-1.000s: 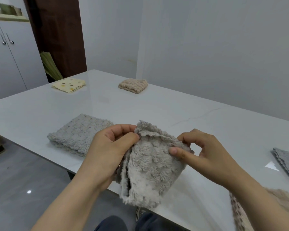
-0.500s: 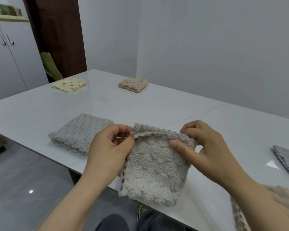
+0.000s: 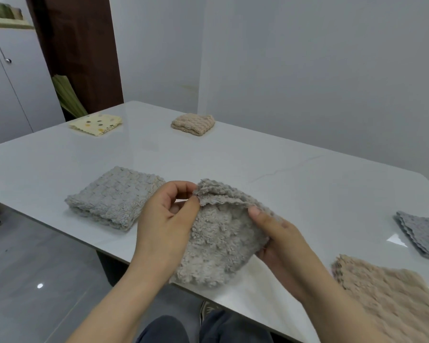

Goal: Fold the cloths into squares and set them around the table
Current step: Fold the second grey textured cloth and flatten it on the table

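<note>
At the near table edge: a fluffy grey-beige held cloth (image 3: 221, 241) is up in both hands over the rim of the white table (image 3: 233, 159); whether its lower end touches the top cannot be told.
Left hand (image 3: 166, 219): thumb and forefinger pinch the cloth's top left corner, with the other fingers loosely curled behind.
Right hand (image 3: 280, 241): the thumb presses on the front near the top right edge. The fingers are hidden behind and under the cloth, gripping it.
Cloth's shape: doubled over, with a scalloped edge along the top; bunched, not flat.
Left of the hands: a grey folded cloth (image 3: 114, 196) lies as a square on the table, near its front edge.
Far side: a spotted yellow cloth (image 3: 97, 123) and a far tan cloth (image 3: 193, 123) lie folded and well apart.
Right edge: a blue-grey cloth (image 3: 421, 233) lies folded, partly out of view.
Near right corner: a near tan cloth (image 3: 391, 293) lies beside the right forearm; its fold cannot be made out.
Back left: a white cupboard (image 3: 10, 95).
Below: knees (image 3: 196, 328) in dark trousers.
</note>
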`<state>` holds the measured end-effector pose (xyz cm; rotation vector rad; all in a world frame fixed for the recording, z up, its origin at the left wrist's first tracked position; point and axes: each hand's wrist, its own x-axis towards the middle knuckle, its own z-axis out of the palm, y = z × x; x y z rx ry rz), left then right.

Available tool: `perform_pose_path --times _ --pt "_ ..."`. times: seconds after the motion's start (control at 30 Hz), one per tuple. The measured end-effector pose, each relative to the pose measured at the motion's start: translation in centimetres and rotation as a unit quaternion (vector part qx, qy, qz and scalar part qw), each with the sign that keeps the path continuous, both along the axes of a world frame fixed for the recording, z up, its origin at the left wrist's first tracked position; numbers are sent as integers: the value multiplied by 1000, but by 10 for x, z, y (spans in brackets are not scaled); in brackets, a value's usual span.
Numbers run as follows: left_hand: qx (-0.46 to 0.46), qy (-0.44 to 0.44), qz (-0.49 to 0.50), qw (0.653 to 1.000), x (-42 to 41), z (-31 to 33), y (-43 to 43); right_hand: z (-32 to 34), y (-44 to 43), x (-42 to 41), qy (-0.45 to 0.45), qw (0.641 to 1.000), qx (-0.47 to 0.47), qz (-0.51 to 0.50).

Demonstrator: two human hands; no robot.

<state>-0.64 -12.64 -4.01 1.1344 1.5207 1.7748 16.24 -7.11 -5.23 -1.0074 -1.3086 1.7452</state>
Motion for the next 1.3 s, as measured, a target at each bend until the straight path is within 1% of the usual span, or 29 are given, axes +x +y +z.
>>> perform_pose_path --times 0.07,0.23,0.3,0.4,0.5,0.63,0.77,0.9,1.0,1.07,1.1,1.17,1.23,1.3 --pt "-11 -16 -1 1000 -4 -2 2 -6 -3 0 -2 1000 -2 -9" --pt "-50 -141 -20 989 -9 -2 5 -9 -8 -3 -1 1000 9 10" --pt "-53 -157 -24 986 -8 -1 4 -9 -8 -6 -16 999 30 -14" --pt "-54 -106 -18 993 -11 -4 3 -8 -7 -9 -40 996 59 -57" --pt "-59 -42 -19 997 -12 -3 -3 -6 -6 -11 -39 994 63 -79" --pt "-91 33 -86 992 -13 0 -16 -2 -4 -11 -34 995 61 -75" --pt "-100 74 -151 981 -15 -3 -21 3 -2 -11 -47 995 60 -66" --pt "-80 109 -135 982 -14 -4 -19 8 1 -9 -46 997 41 -36" --pt "-100 130 -134 977 -14 1 -20 12 1 0 1 1000 -12 15" --pt "-100 151 -144 973 -16 2 -20 11 1 6 26 998 -28 44" --pt "-100 165 -151 970 -17 1 -19 10 2 8 19 999 -17 44" --pt "-104 179 -170 964 -16 2 -17 7 2 12 -35 999 31 14" --pt "-106 173 -196 959 -12 6 -17 5 2 16 -83 993 89 -10" --pt "-97 146 -205 963 -9 9 -16 6 2 18 -109 986 126 -16"
